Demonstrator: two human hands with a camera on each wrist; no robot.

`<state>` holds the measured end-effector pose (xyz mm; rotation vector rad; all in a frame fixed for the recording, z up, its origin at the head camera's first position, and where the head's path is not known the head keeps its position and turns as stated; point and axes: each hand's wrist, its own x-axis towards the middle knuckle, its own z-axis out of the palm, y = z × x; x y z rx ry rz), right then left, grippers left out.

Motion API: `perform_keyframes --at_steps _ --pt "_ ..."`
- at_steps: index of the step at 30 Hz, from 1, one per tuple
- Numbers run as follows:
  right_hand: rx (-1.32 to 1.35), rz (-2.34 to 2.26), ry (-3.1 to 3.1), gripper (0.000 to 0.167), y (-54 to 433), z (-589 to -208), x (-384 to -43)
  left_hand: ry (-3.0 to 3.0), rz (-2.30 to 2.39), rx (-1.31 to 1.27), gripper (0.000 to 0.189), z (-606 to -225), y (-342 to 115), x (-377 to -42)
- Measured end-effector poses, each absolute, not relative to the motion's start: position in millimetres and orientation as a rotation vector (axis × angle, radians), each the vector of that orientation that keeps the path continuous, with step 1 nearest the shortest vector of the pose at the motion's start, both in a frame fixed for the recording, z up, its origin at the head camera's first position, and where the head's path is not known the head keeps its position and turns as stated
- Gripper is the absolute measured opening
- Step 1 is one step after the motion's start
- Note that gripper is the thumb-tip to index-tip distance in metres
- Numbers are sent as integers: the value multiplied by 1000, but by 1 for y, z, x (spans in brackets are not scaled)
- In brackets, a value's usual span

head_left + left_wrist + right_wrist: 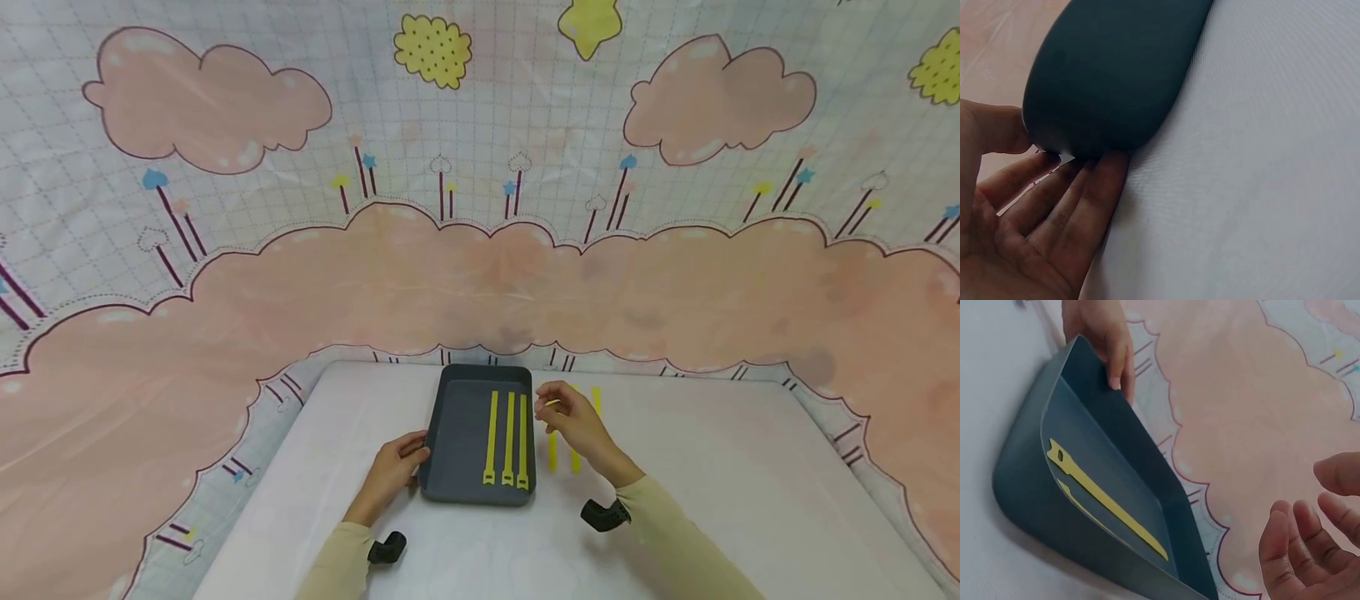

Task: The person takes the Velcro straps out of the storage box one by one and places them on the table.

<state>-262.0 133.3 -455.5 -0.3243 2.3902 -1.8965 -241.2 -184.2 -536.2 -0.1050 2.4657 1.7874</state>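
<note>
- Two hands: the left hand (393,467) pinches the gray tray (459,433) by its left side; the right hand (573,421), fingers loosely bent, holds nothing beside its right rim.
- Three yellow straps (509,437) lie inside, toward that rim; likely light and bendy, best pinched at the slotted ends.
- Tray looks stiff, perhaps slick.
- Loose straps (575,461) lie on the table (675,500), partly hidden.

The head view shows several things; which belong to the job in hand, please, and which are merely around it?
Likely the job's: gray tray, yellow straps inside it, yellow straps beside it.
Likely just around: patterned backdrop, white table, black wrist devices.
</note>
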Motion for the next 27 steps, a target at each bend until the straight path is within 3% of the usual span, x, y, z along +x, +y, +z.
perform_keyframes --at_steps 18,27 --pt "-549 -1754 2481 29 114 -461 -262 2497 1774 -106 41 -533 -183 -243" --pt "-675 -1678 2553 22 105 -465 -260 2494 1773 -137 39 -536 -182 -244"
